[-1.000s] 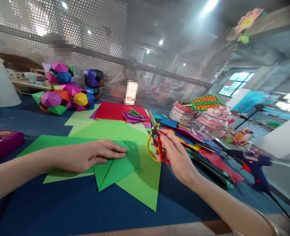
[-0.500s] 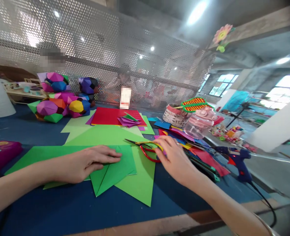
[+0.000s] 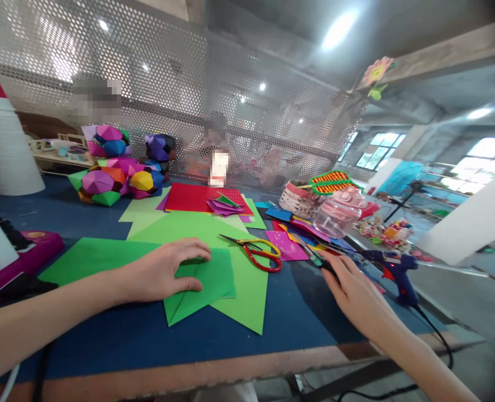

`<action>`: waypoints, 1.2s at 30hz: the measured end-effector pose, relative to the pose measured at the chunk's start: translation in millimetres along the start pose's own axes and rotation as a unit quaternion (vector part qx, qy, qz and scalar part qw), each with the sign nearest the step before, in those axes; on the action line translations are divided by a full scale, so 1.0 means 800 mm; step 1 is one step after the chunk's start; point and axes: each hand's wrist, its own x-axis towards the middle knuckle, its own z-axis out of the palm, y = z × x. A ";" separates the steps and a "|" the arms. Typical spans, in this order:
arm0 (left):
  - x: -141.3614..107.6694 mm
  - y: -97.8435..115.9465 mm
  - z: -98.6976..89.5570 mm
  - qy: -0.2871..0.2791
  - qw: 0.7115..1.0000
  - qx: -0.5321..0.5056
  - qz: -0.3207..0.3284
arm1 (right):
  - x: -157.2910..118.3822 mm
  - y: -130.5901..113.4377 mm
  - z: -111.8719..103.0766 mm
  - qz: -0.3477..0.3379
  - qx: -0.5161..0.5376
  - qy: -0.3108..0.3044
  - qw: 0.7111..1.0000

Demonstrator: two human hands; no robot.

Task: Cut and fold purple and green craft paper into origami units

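Observation:
My left hand (image 3: 170,271) rests on a folded green paper (image 3: 218,276), its thumb and fingers apart. Beneath that lie a larger dark green sheet (image 3: 92,259) and light green sheets (image 3: 247,304). Red and yellow handled scissors (image 3: 261,252) lie on the light green paper, touched by neither hand. Farther right, my right hand (image 3: 348,282) has its fingers round a dark, slim tool (image 3: 314,257), most of which the hand hides. A pink card (image 3: 287,245) lies just left of that tool.
Red sheets (image 3: 189,197) with small folded papers lie behind. Faceted paper balls (image 3: 99,184) and stacked white cups (image 3: 8,145) stand left. At the right are a basket (image 3: 298,199), a pink bottle (image 3: 339,212) and a glue gun (image 3: 398,271). A purple power strip (image 3: 42,245) sits left.
My right hand has left the scissors on the paper and moved right to the dark tool. My left hand's fingers have spread from lying flat into a curve. The view has shifted left.

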 end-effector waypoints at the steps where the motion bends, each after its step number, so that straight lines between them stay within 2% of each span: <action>1: 0.000 0.000 0.001 0.011 1.000 0.014 -0.017 | -0.001 -0.007 -0.005 -0.006 0.011 0.015 1.000; 5: 0.000 0.005 0.002 0.024 0.996 0.016 -0.080 | -0.008 -0.043 -0.017 -0.047 0.059 0.043 0.996; 9: -0.002 0.020 0.006 0.034 0.991 0.000 -0.131 | -0.013 -0.077 -0.014 -0.092 0.072 0.020 0.993; 11: -0.005 0.028 0.011 0.032 0.990 -0.001 -0.136 | -0.012 -0.090 -0.010 -0.113 0.079 0.009 0.990; 18: -0.009 0.041 0.018 0.013 0.993 -0.076 -0.086 | -0.002 -0.119 -0.010 -0.166 0.104 -0.041 0.980; 23: -0.007 0.043 0.009 0.061 0.988 -0.138 -0.032 | -0.002 -0.130 -0.016 -0.188 0.118 -0.071 0.972; 27: -0.005 0.042 0.007 0.075 0.989 -0.125 -0.008 | -0.006 -0.131 -0.020 -0.221 0.102 -0.083 0.966; 31: -0.005 0.035 0.014 0.052 0.994 -0.095 -0.017 | -0.006 -0.129 -0.023 -0.242 0.088 -0.091 0.962; 36: -0.009 0.027 0.016 0.030 0.999 0.020 0.003 | -0.001 -0.126 -0.027 -0.262 0.087 -0.106 0.955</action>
